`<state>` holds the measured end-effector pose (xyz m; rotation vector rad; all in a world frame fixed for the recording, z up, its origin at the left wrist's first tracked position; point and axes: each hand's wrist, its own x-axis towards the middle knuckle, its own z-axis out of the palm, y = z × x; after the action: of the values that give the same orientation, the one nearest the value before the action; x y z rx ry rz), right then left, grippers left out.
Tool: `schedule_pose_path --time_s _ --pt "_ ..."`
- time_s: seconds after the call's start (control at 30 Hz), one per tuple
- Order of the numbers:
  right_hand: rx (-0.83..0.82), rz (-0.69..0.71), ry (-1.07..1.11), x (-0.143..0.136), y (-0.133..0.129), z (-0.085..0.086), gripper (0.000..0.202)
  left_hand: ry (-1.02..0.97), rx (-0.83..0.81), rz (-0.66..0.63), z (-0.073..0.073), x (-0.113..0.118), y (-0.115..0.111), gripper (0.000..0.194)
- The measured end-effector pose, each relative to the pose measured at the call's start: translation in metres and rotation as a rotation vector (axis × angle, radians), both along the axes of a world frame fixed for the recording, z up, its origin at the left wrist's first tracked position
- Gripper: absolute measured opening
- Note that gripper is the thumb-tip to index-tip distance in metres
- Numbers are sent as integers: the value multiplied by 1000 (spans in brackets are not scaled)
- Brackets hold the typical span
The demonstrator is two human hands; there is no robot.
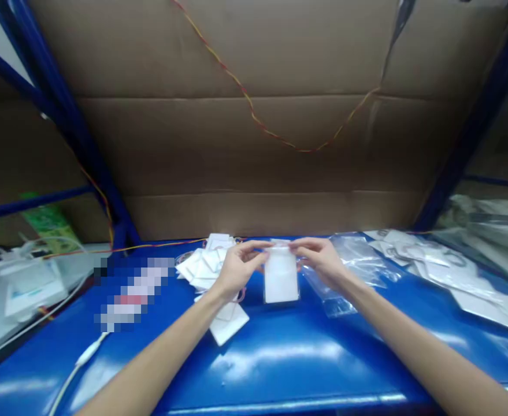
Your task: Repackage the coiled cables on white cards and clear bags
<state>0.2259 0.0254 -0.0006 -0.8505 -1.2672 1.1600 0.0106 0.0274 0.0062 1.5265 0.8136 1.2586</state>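
Both hands pinch the top corners of a clear plastic bag with a white card-like piece (281,277) inside, held upright above the blue table (288,358). My left hand (239,263) grips the top left corner, thumb and fingers pressed together. At the top right corner, my right hand (321,259) pinches the same edge. Beside my left hand lies a loose pile of white cards (201,268), some with thin cords. Behind and under my right hand spread empty clear plastic bags (353,263).
More white packets (444,263) are heaped at the right. A blurred-out power strip with a white cable (89,351) lies at left. Blue metal posts (80,144) flank a cardboard back wall (254,167), where a red-yellow twisted wire (254,115) hangs.
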Motion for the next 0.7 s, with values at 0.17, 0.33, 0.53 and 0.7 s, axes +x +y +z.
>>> schedule_pose_path --time_s 0.17,0.33,0.53,0.7 --pt "-31 141 61 1 -3 6 30 52 97 29 1 1 -2 21" --pt "-124 150 84 -4 -3 4 49 110 246 42 -4 3 -4 11" --pt "-97 90 -52 -7 -4 -2 36 144 288 88 -6 2 -4 14" --pt "-56 103 -97 -3 -7 3 43 108 293 153 -4 3 -6 15"
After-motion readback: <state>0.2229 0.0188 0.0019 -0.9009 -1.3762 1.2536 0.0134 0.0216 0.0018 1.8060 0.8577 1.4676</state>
